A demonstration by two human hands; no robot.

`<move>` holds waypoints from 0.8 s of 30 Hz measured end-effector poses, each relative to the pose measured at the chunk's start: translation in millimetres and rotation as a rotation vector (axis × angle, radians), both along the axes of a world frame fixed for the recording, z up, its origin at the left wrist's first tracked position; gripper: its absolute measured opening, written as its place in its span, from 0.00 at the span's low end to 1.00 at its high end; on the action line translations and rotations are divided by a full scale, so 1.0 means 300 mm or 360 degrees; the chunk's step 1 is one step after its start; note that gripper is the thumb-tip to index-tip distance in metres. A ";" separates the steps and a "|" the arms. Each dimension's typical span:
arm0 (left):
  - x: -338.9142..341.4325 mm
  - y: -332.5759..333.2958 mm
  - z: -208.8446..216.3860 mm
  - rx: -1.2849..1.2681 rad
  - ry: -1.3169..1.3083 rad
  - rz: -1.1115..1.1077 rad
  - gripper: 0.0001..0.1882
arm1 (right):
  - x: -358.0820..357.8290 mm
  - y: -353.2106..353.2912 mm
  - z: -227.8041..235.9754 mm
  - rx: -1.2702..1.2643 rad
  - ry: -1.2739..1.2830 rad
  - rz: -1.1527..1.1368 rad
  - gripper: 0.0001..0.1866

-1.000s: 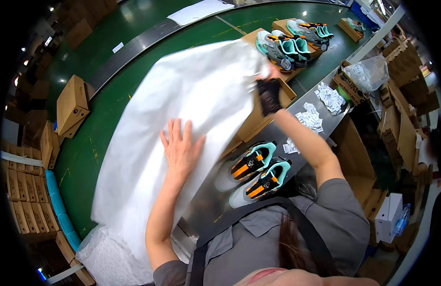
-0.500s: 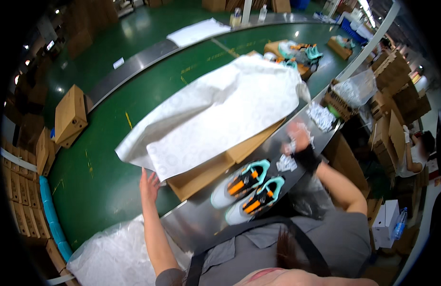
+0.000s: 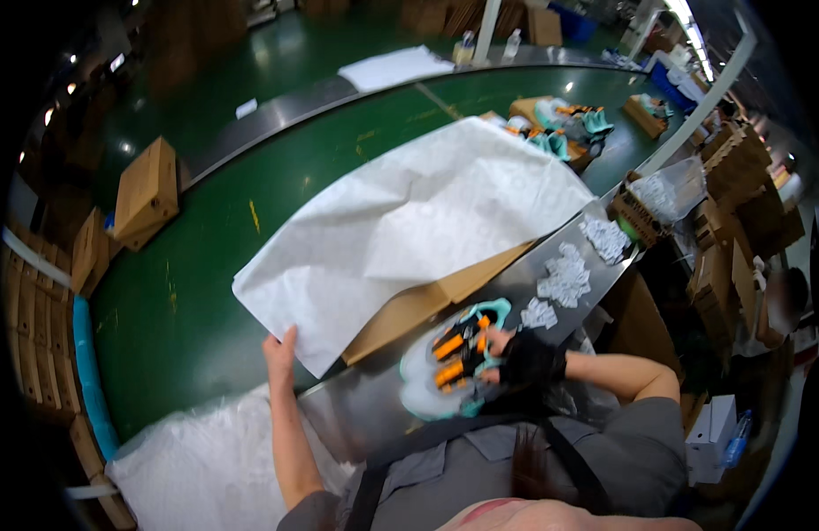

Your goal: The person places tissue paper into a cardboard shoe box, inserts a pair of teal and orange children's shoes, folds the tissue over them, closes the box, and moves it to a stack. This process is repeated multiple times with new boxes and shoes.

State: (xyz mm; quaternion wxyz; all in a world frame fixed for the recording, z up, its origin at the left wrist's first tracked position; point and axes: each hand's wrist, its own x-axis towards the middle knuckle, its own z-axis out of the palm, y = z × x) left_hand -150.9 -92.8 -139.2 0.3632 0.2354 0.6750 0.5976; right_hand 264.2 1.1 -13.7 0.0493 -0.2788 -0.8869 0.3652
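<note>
A large sheet of white tissue paper [image 3: 427, 217] lies spread over an open brown shoe box [image 3: 401, 319], hiding most of it. My left hand [image 3: 280, 356] pinches the sheet's near left edge. In front of the box, a pair of grey shoes [image 3: 424, 389] with black, orange and turquoise uppers rests side by side on the metal ledge [image 3: 347, 398]. My right hand [image 3: 507, 354], with a black covering around the wrist and palm, has its fingers closed on the shoes at their collars. Beside it lie small heaps of white paper slips [image 3: 564, 276].
More shoes on box lids [image 3: 560, 128] sit farther along the green conveyor [image 3: 215, 292]. A closed carton [image 3: 144, 195] stands at the left. Clear plastic wrap [image 3: 206, 460] bulges at lower left. Another person works among cartons at right, near a metal post [image 3: 697, 102].
My right hand has moved from the paper slips, leaving a heap on the ledge, to the shoes. My left hand has closed on the tissue paper, whose near left corner has shifted.
</note>
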 end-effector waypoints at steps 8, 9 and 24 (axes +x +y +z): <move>-0.068 -0.179 0.272 -0.0109 -0.0023 -0.0205 0.15 | -0.375 0.256 -0.014 -0.1097 0.1052 -0.1252 0.22; -0.047 -0.164 0.316 -0.0050 -0.0082 -0.0215 0.14 | -0.446 0.293 -0.057 -0.0985 0.1062 -0.1254 0.20; 0.215 0.321 0.044 0.0281 0.0710 -0.0246 0.19 | -0.527 0.323 -0.505 -0.0701 0.0939 -0.1053 0.29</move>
